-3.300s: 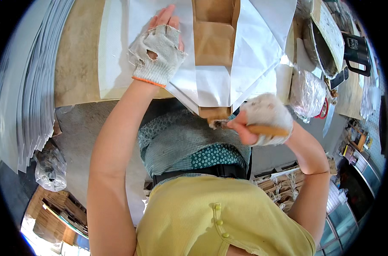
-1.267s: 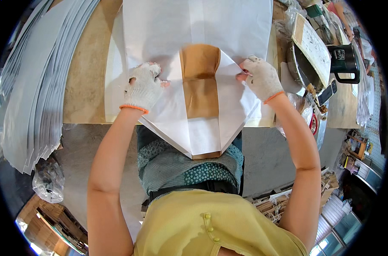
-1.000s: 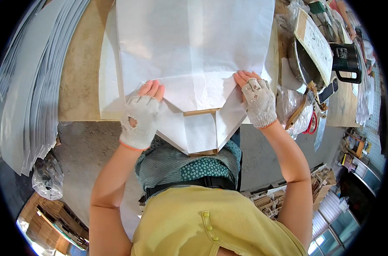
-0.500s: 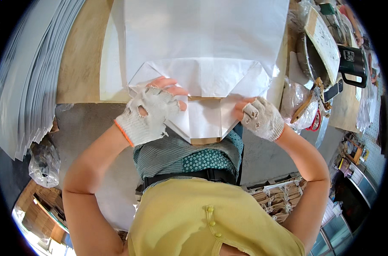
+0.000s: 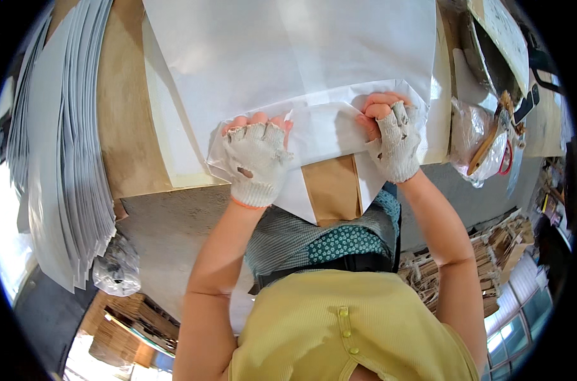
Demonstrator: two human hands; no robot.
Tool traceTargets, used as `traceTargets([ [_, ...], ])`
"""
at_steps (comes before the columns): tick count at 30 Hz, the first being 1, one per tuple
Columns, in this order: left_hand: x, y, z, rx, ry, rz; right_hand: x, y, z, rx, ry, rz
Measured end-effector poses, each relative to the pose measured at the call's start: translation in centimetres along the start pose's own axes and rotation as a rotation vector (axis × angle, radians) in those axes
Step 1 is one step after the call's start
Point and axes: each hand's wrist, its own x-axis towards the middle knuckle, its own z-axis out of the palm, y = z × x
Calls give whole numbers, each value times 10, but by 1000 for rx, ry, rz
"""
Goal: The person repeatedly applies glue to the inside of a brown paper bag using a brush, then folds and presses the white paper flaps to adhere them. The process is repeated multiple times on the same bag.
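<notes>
1. While the bare fingertips (image 5: 258, 119) of the left hand (image 5: 255, 160) poke out of a worn, fingerless knit glove, they lie side by side and flat, pressing down on a folded flap of the white paper bag (image 5: 301, 76) just left of the frame's middle.
2. Right hand (image 5: 393, 140), gloved the same way, has its fingers curled in a loose fist, knuckles bearing down on the same fold a little right of centre (whether any paper is pinched inside the curl I cannot tell).
3. Between and below the two hands a brown paper strip (image 5: 331, 189) shows inside the bag's folded end, which juts over the near edge of the table (image 5: 126, 108) toward the person's body.
4. Rest of the bag spreads flat up to the top centre of the frame.
5. At the left edge, a fanned stack of grey sheets (image 5: 66, 146) hangs over the table's side.
6. At the right, near the right hand, sits a crumpled clear plastic bag (image 5: 476, 136).
</notes>
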Motion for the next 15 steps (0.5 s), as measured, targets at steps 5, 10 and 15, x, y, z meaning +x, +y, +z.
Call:
traceTargets([
  [5,14,14,-1,43,81,-108,23,-22,4,-80,76,298],
  [10,26,50,10,-145,147,-66,25,-22,19,-96,130,290],
  [15,-1,66,-8,-322,-98,60,25,-23,12,-26,120,224],
])
